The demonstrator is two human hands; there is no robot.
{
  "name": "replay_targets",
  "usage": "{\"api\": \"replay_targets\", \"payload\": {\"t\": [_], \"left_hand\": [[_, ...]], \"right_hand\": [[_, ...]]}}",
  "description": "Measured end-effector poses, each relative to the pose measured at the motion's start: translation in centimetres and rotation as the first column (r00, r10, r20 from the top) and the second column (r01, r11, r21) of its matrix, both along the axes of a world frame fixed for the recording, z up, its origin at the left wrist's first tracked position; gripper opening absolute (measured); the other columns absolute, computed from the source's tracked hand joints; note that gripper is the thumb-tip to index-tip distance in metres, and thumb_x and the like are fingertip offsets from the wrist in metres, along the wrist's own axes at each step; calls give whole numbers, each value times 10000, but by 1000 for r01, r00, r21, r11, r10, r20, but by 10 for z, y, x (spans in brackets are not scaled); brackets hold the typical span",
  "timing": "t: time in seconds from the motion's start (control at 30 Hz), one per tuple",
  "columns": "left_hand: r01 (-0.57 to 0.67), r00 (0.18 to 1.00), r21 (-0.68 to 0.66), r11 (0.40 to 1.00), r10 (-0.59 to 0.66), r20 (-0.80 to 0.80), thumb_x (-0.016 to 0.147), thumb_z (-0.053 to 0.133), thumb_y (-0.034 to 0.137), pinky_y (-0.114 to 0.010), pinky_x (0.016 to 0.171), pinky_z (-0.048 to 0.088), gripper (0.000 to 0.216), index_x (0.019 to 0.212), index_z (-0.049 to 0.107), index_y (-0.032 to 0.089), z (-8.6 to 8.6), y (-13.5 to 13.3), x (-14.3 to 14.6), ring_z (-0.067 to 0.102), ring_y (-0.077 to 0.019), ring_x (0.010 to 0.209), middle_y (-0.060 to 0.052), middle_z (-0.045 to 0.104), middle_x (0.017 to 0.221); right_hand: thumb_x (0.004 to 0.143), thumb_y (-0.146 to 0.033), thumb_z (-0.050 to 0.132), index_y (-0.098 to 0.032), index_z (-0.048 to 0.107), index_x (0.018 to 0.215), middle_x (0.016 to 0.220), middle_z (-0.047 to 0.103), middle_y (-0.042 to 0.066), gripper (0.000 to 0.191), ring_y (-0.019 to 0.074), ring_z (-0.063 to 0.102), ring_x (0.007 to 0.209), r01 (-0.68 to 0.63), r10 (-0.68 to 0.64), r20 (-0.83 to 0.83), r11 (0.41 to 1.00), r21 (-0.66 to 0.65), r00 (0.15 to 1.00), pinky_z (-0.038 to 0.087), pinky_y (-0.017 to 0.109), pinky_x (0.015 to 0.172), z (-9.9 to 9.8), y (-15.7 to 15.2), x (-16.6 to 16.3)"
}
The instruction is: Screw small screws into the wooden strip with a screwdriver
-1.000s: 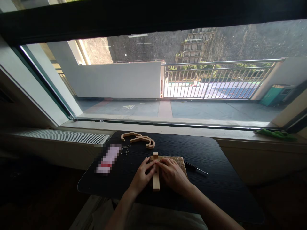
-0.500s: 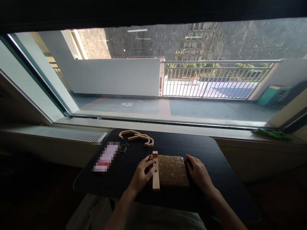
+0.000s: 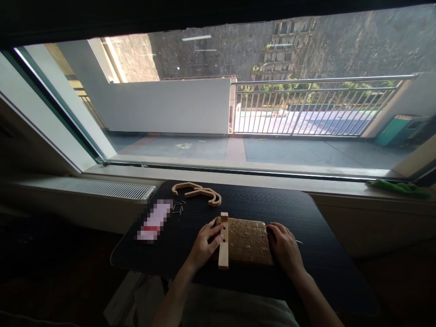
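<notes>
A pale wooden bar (image 3: 224, 254) with two dark holes and a raised far end lies across the left part of a brown block (image 3: 250, 240) that looks wrapped in clear tape. The fingers of my left hand (image 3: 203, 245) press on the bar near its holes, against the block's left edge. My right hand (image 3: 286, 247) is at the block's right edge with its fingers curled. A thin metal rod (image 3: 299, 242) sticks out on the right of that hand; the rest of it is hidden.
Curved wooden pieces (image 3: 213, 196) lie at the back of the black table (image 3: 259, 195). Several small screws (image 3: 177, 208) lie left of them, beside a blurred pink packet (image 3: 156, 220). A window sill (image 3: 238, 179) and a white radiator (image 3: 102, 187) border the table.
My right hand has curled in more, and the thin metal rod now shows on its right. The left hand keeps its hold on the bar. The view has shifted slightly.
</notes>
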State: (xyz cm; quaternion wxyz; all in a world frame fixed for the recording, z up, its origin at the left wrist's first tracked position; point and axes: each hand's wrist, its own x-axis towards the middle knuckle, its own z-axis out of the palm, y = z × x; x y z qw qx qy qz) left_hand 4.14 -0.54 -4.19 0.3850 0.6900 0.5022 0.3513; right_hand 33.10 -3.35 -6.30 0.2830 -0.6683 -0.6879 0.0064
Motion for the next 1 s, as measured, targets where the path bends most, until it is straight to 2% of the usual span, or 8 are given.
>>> {"api": "replay_targets", "payload": {"t": [0.37, 0.7, 0.9, 1.0], "left_hand": [[60, 998, 53, 997, -58, -33, 870, 571, 330, -517, 1182, 241, 444, 1307, 601, 262, -3, 1, -1, 406, -294, 1388, -76, 495, 1464], [55, 997, 71, 996, -51, -51, 874, 550, 342, -501, 1179, 249, 510, 1374, 525, 243, 1, -2, -1, 424, -275, 1378, -78, 508, 1455], [63, 997, 81, 995, -59, -50, 888, 531, 336, -507, 1173, 255, 451, 1332, 563, 259, 3, -3, 0, 432, -280, 1371, -76, 525, 1443], [28, 1000, 55, 998, -28, -12, 881, 546, 349, -481, 1149, 315, 434, 1298, 576, 234, 1, -3, -1, 459, -281, 1345, -94, 540, 1425]], "right_hand": [[920, -272, 458, -176, 673, 1041, 1139, 653, 114, 265, 271, 589, 1067, -11, 11, -26, 1000, -1, 1000, 451, 443, 937, 0, -1, 0], [918, -270, 461, -195, 679, 1029, 1125, 656, 105, 255, 270, 593, 1058, -13, 14, -36, 1000, 19, 999, 458, 438, 928, -1, -1, 1], [914, -275, 463, -208, 681, 1030, 1117, 657, 101, 255, 267, 599, 1041, -7, 8, -42, 1000, 26, 999, 460, 437, 923, 0, -1, 1], [910, -274, 469, -209, 683, 1032, 1124, 658, 100, 254, 268, 599, 1050, -5, 6, -39, 1000, 14, 999, 459, 437, 926, 0, -1, 1]]}}
